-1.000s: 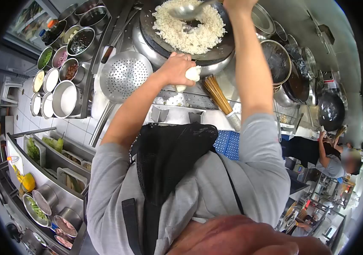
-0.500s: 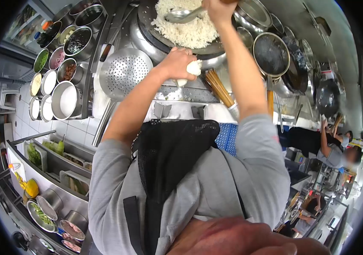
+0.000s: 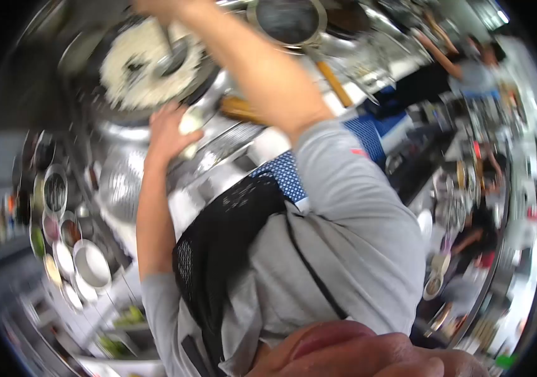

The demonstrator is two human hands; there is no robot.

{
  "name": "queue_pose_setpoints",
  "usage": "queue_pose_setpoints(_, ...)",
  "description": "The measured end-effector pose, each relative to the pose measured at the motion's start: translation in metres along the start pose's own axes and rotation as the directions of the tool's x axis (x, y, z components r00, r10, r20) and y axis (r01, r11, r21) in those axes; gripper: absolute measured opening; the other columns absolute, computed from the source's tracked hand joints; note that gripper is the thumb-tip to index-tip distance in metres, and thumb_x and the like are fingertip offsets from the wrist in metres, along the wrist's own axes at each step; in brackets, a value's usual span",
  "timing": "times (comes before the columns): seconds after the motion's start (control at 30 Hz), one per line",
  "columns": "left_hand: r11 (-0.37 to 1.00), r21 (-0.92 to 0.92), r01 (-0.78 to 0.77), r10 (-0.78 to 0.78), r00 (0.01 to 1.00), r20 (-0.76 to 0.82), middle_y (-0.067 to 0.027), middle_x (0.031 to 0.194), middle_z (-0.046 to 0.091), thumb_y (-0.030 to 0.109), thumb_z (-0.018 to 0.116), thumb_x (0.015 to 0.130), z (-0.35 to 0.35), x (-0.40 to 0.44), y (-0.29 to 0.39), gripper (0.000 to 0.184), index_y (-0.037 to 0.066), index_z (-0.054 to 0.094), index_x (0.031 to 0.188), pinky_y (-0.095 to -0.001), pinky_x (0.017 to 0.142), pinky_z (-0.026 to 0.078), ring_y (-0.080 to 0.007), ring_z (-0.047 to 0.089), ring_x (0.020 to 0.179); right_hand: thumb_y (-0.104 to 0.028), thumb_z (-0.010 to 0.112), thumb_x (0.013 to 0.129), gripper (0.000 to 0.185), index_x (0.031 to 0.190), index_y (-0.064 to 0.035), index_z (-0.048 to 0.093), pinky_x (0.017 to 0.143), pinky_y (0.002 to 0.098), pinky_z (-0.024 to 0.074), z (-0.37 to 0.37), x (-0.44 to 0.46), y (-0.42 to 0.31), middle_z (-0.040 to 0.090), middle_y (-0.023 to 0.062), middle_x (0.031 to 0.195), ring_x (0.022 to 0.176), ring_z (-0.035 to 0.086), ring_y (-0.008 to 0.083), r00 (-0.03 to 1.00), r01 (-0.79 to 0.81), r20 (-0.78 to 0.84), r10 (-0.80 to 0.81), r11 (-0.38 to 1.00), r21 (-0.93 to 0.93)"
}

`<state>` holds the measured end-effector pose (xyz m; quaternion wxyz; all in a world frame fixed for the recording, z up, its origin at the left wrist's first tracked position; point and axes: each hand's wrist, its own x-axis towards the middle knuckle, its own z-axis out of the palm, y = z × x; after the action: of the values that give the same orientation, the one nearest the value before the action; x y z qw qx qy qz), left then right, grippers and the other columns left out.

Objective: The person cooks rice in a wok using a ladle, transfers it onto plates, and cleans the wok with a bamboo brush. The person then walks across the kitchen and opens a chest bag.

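White rice fills the wok at upper left, with a dark bare patch showing through it. My right hand, smeared by motion at the top edge, is closed round the upper end of a ladle. The ladle's metal bowl rests in or just over the rice; I cannot tell which. At the wok's near rim my left hand is closed on a bunched white cloth. Whether the fingers also grip the rim is hidden.
A perforated strainer lies left of my left forearm. Beside the wok is a bamboo brush. A round pan with a wooden handle stands beyond. Ingredient containers cluster at left. Co-workers stand at right.
The view has turned, shifting the wok left. The ladle now points down into the rice instead of lying sideways, and a dark patch has appeared there. My left hand keeps the cloth.
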<state>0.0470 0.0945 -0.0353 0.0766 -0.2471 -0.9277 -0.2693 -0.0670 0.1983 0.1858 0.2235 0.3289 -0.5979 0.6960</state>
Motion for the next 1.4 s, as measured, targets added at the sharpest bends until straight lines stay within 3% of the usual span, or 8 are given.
queue_pose_setpoints(0.47, 0.998, -0.050, -0.044, 0.045, 0.999, 0.025, -0.0144, 0.096, 0.059, 0.036, 0.080, 0.063, 0.000, 0.003, 0.002, 0.046, 0.003, 0.067, 0.092, -0.0449, 0.088, 0.037, -0.0351, 0.055, 0.095, -0.007, 0.070, 0.074, 0.025, 0.067, -0.0061, 0.046, 0.047, 0.0309, 0.0415, -0.091, -0.066, 0.100, 0.053, 0.0020, 0.056, 0.049, 0.052, 0.0121, 0.715, 0.002, -0.694, 0.081, 0.993, 0.118)
queue_pose_setpoints(0.57, 0.994, -0.092, -0.059, 0.065, 0.996, 0.058, -0.0154, 0.096, 0.060, 0.034, 0.081, 0.062, 0.001, 0.003, -0.002, 0.047, 0.002, 0.066, 0.093, -0.0440, 0.087, 0.039, -0.0359, 0.056, 0.093, -0.012, 0.071, 0.078, 0.024, 0.070, -0.0074, 0.049, 0.051, 0.0315, 0.0453, -0.105, -0.112, 0.063, 0.052, 0.0031, 0.054, 0.056, 0.058, 0.0133, 0.678, -0.330, -0.597, 0.429, 0.903, 0.275)
queue_pose_setpoints(0.63, 0.993, -0.096, -0.075, 0.078, 0.997, 0.028, -0.0156, 0.096, 0.060, 0.033, 0.081, 0.063, 0.006, 0.003, -0.009, 0.047, 0.002, 0.066, 0.094, -0.0454, 0.087, 0.040, -0.0371, 0.056, 0.094, -0.013, 0.074, 0.080, 0.020, 0.085, -0.0067, 0.056, 0.054, 0.0310, 0.0507, -0.130, -0.153, 0.070, 0.062, 0.0080, 0.068, 0.066, 0.065, 0.0172, 0.819, -0.542, -0.340, 0.461, 0.816, -0.200)
queue_pose_setpoints(0.9, 0.998, -0.022, -0.064, 0.065, 0.997, 0.044, -0.0139, 0.100, 0.058, 0.035, 0.080, 0.065, 0.012, 0.003, -0.014, 0.050, 0.004, 0.064, 0.101, -0.0475, 0.091, 0.037, -0.0363, 0.054, 0.101, -0.023, 0.053, 0.097, 0.046, 0.138, -0.0060, 0.043, 0.070, 0.0436, 0.0596, -0.146, -0.260, 0.008, 0.058, 0.0328, 0.119, 0.094, 0.067, 0.0393, 0.696, -0.560, 0.409, 0.590, 0.089, 0.824)
queue_pose_setpoints(1.03, 0.997, -0.041, -0.058, 0.058, 0.998, 0.007, -0.0146, 0.099, 0.058, 0.035, 0.081, 0.064, 0.015, -0.001, -0.011, 0.053, 0.004, 0.065, 0.103, -0.0472, 0.092, 0.037, -0.0374, 0.054, 0.100, -0.024, 0.059, 0.093, 0.029, 0.110, -0.0001, 0.059, 0.059, 0.0352, 0.0566, -0.110, -0.224, 0.120, 0.068, 0.0191, 0.089, 0.063, 0.064, 0.0210, 0.199, -0.921, 0.454, 0.869, 0.008, 0.388)
queue_pose_setpoints(1.1, 0.976, -0.202, -0.079, 0.079, 0.997, -0.009, -0.0160, 0.107, 0.061, 0.036, 0.082, 0.062, 0.013, -0.006, -0.006, 0.060, 0.003, 0.065, 0.110, -0.0468, 0.095, 0.040, -0.0345, 0.056, 0.104, -0.021, 0.065, 0.086, 0.021, 0.082, -0.0003, 0.065, 0.061, 0.0305, 0.0503, -0.108, -0.216, 0.061, 0.068, 0.0051, 0.080, 0.070, 0.062, 0.0128, 0.513, -0.858, 0.308, 0.802, 0.461, 0.227)
queue_pose_setpoints(1.23, 0.991, -0.048, -0.125, 0.096, 0.916, -0.389, -0.0201, 0.109, 0.063, 0.025, 0.079, 0.067, -0.007, -0.050, 0.029, 0.046, 0.002, 0.063, 0.103, -0.0392, 0.089, 0.047, -0.0298, 0.062, 0.102, -0.014, 0.065, 0.084, 0.056, 0.136, -0.0065, 0.045, 0.061, 0.0299, 0.0531, -0.130, -0.200, 0.002, 0.062, 0.0121, 0.107, 0.072, 0.063, 0.0152, 0.494, -0.751, 0.267, 0.827, 0.561, -0.349)
queue_pose_setpoints(1.4, 0.503, -0.718, 0.481, -0.679, 0.734, 0.017, -0.0084, 0.092, 0.067, 0.017, 0.077, 0.064, -0.015, -0.167, 0.067, 0.048, 0.001, 0.062, 0.107, -0.0309, 0.077, 0.051, -0.0177, 0.063, 0.082, -0.012, 0.060, 0.090, 0.063, 0.148, -0.0164, 0.037, 0.082, 0.0357, 0.0500, -0.209, -0.191, 0.004, 0.060, 0.0198, 0.127, 0.095, 0.066, 0.0316, 0.606, -0.114, 0.395, 0.690, 0.568, -0.815)
